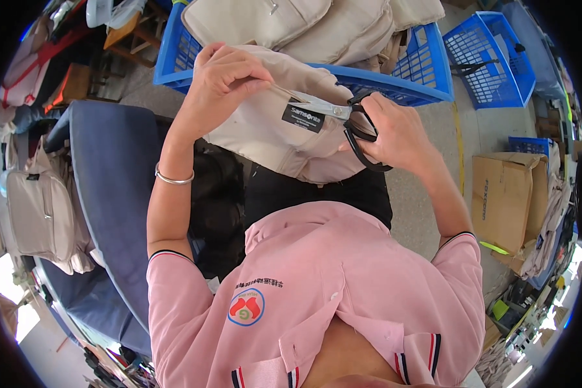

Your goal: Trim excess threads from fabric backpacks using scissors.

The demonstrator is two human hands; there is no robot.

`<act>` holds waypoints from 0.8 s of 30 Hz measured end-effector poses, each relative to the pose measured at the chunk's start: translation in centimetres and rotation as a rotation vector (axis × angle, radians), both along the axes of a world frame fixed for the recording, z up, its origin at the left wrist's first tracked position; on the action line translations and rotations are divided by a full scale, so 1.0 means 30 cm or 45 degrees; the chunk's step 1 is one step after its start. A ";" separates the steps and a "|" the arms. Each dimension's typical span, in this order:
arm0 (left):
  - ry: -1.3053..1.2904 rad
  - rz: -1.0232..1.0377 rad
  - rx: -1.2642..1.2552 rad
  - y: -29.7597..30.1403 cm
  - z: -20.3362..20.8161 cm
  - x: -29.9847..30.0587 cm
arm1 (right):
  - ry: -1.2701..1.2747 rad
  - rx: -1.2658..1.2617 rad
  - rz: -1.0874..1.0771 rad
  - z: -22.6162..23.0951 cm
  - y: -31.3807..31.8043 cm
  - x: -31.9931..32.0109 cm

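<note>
A beige fabric bag (252, 132), with a black label (302, 119) on its cloth, lies in front of my body at lap height. My left hand (229, 81) is closed in a pinch above the bag's left side, on a thin strand (282, 90) that runs toward the scissors. Scissors (330, 108) with silver blades and black handles are in my right hand (394, 129), its fingers around the loops. Their blades point left, just above the label, around the strand's end. Whether the blades touch the strand I cannot tell.
A blue plastic crate (394, 87) full of beige bags (349, 32) stands right beyond my hands. Another blue crate (491, 61) is at the far right, with a cardboard box (507, 200) nearer. A dark blue padded surface (113, 194) rises at my left, beside a hanging beige backpack (32, 207).
</note>
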State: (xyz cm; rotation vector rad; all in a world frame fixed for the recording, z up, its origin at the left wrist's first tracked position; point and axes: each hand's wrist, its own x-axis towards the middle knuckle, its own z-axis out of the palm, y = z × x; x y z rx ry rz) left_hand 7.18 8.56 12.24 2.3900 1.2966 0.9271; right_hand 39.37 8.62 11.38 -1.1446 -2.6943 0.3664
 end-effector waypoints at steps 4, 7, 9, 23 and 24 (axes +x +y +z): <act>0.019 -0.032 -0.029 -0.007 0.000 -0.014 | 0.052 -0.062 -0.009 -0.032 -0.011 -0.017; 0.021 -0.021 -0.049 -0.012 -0.009 -0.025 | 0.130 -0.006 0.002 -0.050 -0.021 -0.029; 0.007 -0.015 -0.048 -0.012 -0.018 -0.030 | 0.131 0.019 -0.029 -0.084 -0.036 -0.033; -1.186 1.131 -0.327 -0.226 -0.443 -0.240 | 0.562 -0.366 -0.531 -0.243 -0.111 0.055; -1.210 1.216 -0.468 -0.276 -0.540 -0.218 | 0.581 -0.422 -0.604 -0.255 -0.108 0.067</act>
